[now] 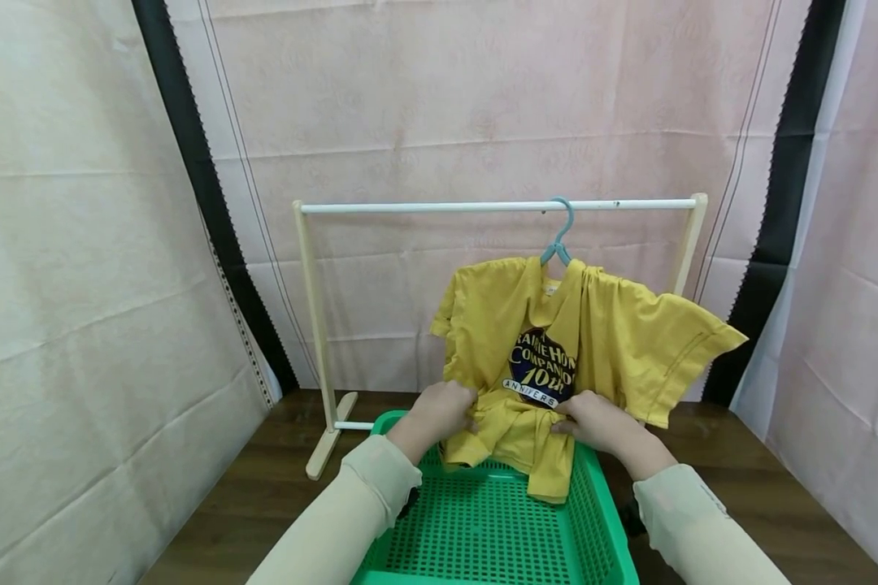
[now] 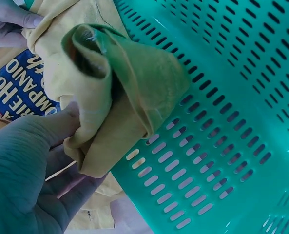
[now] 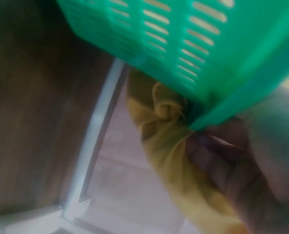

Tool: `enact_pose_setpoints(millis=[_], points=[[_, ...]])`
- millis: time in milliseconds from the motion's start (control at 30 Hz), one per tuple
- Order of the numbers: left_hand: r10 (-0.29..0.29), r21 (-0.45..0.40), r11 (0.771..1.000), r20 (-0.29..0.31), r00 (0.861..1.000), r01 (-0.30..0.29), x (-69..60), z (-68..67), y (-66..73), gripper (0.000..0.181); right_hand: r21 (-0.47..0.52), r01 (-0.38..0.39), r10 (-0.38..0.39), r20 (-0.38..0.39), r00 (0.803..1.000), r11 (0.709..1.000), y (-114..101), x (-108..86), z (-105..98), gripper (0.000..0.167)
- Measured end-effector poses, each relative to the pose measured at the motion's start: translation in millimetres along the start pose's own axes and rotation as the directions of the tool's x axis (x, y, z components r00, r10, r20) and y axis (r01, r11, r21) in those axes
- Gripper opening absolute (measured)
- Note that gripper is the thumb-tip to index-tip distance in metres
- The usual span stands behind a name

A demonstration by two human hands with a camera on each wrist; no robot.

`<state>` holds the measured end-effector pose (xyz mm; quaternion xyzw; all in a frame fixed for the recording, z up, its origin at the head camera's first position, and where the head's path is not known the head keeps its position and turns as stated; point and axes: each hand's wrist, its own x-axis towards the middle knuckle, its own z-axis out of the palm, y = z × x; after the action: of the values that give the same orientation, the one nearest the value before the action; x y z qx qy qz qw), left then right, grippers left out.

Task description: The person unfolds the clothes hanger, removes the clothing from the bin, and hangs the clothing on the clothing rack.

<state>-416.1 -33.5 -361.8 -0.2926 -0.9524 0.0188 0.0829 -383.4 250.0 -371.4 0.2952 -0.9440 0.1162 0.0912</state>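
Observation:
A yellow T-shirt (image 1: 512, 301) with a dark printed emblem hangs on a light blue hanger (image 1: 562, 231), hooked over the rack's top bar. Its lower part is gathered up and folded, with cloth draping over the far end of a green basket (image 1: 483, 520). My left hand (image 1: 445, 414) pinches the shirt's left side; in the left wrist view the thumb lies on a rolled fold of cloth (image 2: 129, 83), fingers behind it. On the other side my right hand (image 1: 593, 418) pinches the fabric just below the print. In the right wrist view its fingers grip bunched yellow cloth (image 3: 168, 141) beside the basket's rim.
The clothes rack (image 1: 410, 208) has a white top bar and cream side posts, with a foot (image 1: 331, 439) on the dark wooden table (image 1: 249, 496). Pale fabric walls (image 1: 424, 97) with black strips enclose the back and sides. The perforated basket stands before the rack.

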Motion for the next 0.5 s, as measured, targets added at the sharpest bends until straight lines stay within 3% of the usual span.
enact_pose_setpoints(millis=[133,233,500], points=[[0.019,-0.024,1.000,-0.043,0.999,-0.020,1.8,-2.9,-1.8,0.017,0.017,-0.010,0.011,-0.013,1.000,1.000,1,-0.5,0,0.028],[0.040,-0.031,0.999,-0.065,0.997,-0.042,3.0,-4.1,-3.9,0.013,0.022,-0.008,0.009,-0.035,0.999,1.000,2,-0.4,0,0.025],[0.067,0.000,0.998,-0.119,0.991,-0.068,3.6,-3.3,-10.7,0.016,-0.042,-0.018,0.013,-0.120,0.993,0.999,3,2.6,3,0.023]])
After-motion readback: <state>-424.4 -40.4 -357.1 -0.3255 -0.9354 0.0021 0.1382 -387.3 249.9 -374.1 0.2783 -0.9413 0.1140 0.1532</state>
